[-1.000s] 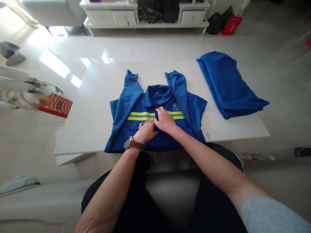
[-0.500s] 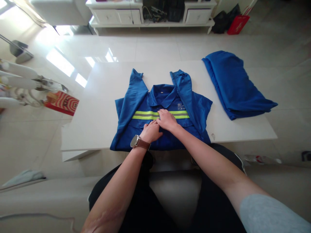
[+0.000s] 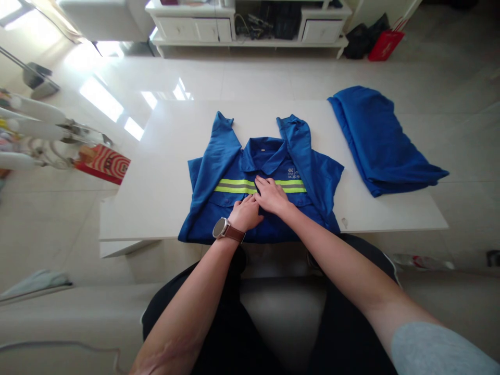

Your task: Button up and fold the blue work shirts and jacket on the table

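A blue work jacket (image 3: 219, 214) with a yellow-green and grey reflective band lies front up on the white table (image 3: 156, 172). Its collar faces away from me, and both sleeves are folded over the front with their cuffs pointing to the far edge. My left hand (image 3: 247, 213), wearing a watch with a brown strap, rests on the chest just below the band, fingers stretched and thumb apart. Touching its fingertips, my right hand (image 3: 271, 195) lies over the front opening at the band, fingers extended. The cloth beneath both palms is hidden.
Folded blue cloth (image 3: 375, 140) lies at the table's right end, a corner overhanging. Left of the table are a red paper bag (image 3: 105, 164) and white tubular parts (image 3: 39, 120). Across the floor stands a white cabinet (image 3: 191, 28), with a red bag (image 3: 386, 44) beside it.
The whole view has shifted slightly, so everything sits a little further right and mostly lower. Both hands keep nearly the same place on the jacket.
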Demonstrator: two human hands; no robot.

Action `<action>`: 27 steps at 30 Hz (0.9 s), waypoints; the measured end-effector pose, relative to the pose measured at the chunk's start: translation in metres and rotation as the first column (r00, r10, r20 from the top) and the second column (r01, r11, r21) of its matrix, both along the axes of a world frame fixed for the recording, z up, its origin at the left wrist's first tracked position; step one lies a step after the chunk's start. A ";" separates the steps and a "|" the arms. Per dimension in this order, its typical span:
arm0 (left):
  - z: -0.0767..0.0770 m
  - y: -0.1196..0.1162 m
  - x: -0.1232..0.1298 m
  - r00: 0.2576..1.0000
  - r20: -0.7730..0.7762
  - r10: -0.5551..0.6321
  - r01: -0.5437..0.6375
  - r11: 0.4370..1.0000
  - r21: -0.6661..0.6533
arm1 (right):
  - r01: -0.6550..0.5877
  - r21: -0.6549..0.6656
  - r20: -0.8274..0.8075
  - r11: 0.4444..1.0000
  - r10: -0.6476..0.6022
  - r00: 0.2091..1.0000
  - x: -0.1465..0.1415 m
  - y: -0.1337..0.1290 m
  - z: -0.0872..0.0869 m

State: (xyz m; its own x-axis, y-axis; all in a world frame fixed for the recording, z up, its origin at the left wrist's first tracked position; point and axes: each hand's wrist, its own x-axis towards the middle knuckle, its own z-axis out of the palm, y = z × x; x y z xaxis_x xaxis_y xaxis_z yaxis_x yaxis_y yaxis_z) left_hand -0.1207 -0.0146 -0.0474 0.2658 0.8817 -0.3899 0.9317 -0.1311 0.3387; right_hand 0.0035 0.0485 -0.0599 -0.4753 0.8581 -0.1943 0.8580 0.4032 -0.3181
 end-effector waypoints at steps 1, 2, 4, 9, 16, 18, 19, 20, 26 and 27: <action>0.000 0.000 0.000 1.000 -0.001 -0.002 0.002 1.000 -0.001 | 0.002 0.001 0.000 1.000 -0.002 1.000 0.000 0.000 0.000; 0.000 0.000 0.000 1.000 0.000 -0.002 0.002 1.000 0.000 | 0.003 0.003 0.001 1.000 -0.003 1.000 0.000 0.000 0.000; 0.000 0.000 0.000 1.000 0.003 0.000 0.000 1.000 0.004 | 0.001 0.013 0.003 1.000 -0.001 1.000 0.000 0.001 0.000; 0.001 -0.001 0.003 1.000 -0.001 0.010 -0.010 1.000 0.018 | 0.001 0.024 0.028 1.000 -0.002 1.000 0.000 0.003 -0.003; 0.007 -0.006 0.009 1.000 -0.014 0.024 -0.023 0.999 0.042 | -0.039 0.053 0.082 0.998 0.034 0.996 0.002 0.006 0.002; 0.010 -0.007 0.011 0.999 -0.026 0.022 -0.021 0.999 0.045 | -0.064 0.070 0.110 0.995 0.057 0.992 0.002 0.007 0.005; 0.012 -0.008 0.012 0.999 -0.034 0.022 -0.020 0.999 0.045 | -0.074 0.075 0.126 0.994 0.064 0.990 0.001 0.008 0.007; 0.013 -0.008 0.012 0.999 -0.041 0.023 -0.021 0.999 0.045 | -0.080 0.078 0.142 0.994 0.069 0.987 0.001 0.008 0.008; 0.020 -0.012 0.015 0.997 -0.075 0.033 -0.028 0.998 0.057 | -0.109 0.100 0.202 0.989 0.088 0.975 -0.005 0.005 0.011; 0.020 -0.013 0.015 0.996 -0.078 0.035 -0.030 0.998 0.057 | -0.114 0.104 0.209 0.988 0.091 0.974 -0.006 0.004 0.010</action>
